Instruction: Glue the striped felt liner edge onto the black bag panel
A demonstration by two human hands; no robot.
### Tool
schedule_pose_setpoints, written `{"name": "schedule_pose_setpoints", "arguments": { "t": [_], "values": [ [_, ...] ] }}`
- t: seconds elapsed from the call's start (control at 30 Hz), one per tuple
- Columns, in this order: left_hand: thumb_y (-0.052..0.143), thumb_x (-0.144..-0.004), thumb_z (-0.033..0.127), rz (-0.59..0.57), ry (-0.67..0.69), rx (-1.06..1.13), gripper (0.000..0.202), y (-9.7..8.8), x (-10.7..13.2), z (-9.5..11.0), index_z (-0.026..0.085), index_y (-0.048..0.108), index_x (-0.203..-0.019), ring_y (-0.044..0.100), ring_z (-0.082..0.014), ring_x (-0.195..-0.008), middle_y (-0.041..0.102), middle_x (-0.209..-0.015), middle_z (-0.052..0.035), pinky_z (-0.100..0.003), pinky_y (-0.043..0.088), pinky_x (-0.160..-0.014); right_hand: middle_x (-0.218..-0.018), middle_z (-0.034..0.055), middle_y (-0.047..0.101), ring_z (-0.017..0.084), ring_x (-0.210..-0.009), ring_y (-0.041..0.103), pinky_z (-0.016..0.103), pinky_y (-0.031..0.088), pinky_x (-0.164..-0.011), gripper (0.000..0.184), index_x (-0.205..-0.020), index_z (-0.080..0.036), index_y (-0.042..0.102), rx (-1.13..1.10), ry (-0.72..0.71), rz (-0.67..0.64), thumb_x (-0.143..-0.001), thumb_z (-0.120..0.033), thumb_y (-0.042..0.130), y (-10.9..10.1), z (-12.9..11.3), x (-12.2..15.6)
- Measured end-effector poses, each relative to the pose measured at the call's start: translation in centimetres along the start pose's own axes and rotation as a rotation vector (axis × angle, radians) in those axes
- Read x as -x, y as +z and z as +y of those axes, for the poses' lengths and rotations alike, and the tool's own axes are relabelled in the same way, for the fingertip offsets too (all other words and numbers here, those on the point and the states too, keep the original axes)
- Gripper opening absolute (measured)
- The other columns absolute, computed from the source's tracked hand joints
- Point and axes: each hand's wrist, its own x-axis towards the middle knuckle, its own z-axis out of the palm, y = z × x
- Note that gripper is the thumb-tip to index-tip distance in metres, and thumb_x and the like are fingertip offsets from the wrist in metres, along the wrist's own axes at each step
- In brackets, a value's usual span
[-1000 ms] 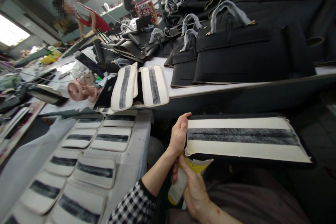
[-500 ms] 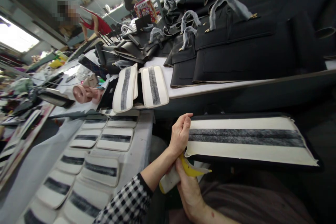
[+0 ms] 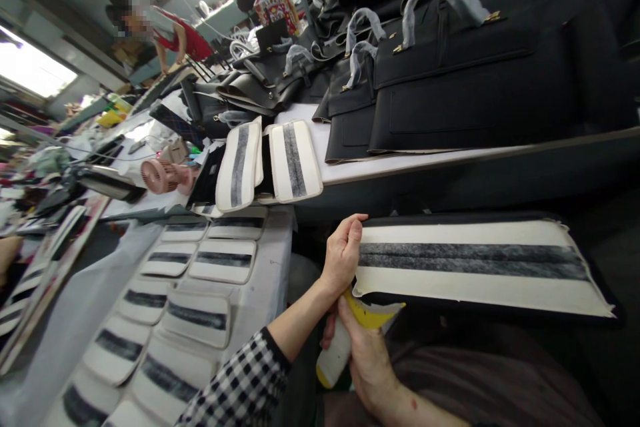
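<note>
**Item 1. Long panel** point(image 3: 475, 263): cream, dark grey stripe down its length, black border. It is lying level across the person's lap area, low centre-right of the view. The far long edge is running straight. The right-end corner is showing a frayed tip. A dark open gap is separating that far edge from the raised table point(image 3: 400, 163) beyond it, and nothing is sitting in the gap. The near edge is overhanging dark cloth w/ free room below.

**Item 2. Left hand** point(image 3: 343, 257): is closing round the panel's left end, fingers curling over the top edge, thumb side underneath. Checked sleeve point(image 3: 250, 390) is trailing back from it.

**Item 3. Right hand** point(image 3: 367, 360): just below the panel's left corner, is wrapping round a white-and-yellow bottle point(image 3: 334, 357). The yellow tip is touching or nearly touching the panel's near corner; can't tell which. Both hands are sitting close together, almost touching.

**Item 4. Low table** point(image 3: 270, 280): white-covered, left of the panel, its corner just beside the left hand. It is carrying rows of small striped panels point(image 3: 223, 260) laid flat, packed close.

**Item 5.** Two more striped pieces point(image 3: 293, 160) are leaning on the raised table's edge, beyond the panel's left end.

**Item 6. Black bags** point(image 3: 450, 93): are crowding the raised table, beyond the panel. Pink fan point(image 3: 160, 175) far left of it.
</note>
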Motion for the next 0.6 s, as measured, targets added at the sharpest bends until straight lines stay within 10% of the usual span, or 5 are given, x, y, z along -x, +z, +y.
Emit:
{"name": "schedule_pose_setpoints", "arguments": {
  "t": [0.6],
  "values": [
    [0.039,-0.100,0.043,-0.039,-0.045,0.048,0.038,-0.3,-0.2,-0.1,0.021,0.065,-0.115,0.058,-0.0217,-0.109,0.066,-0.115,-0.0044,-0.030,0.041,-0.095,-0.038,-0.0044,0.045,0.011,-0.029,0.040,0.024,0.036,-0.033,0.054,-0.069,-0.015,0.059,0.037,0.261,-0.077,-0.062,-0.066,0.076,0.0,-2.6,0.6]
  ]
}}
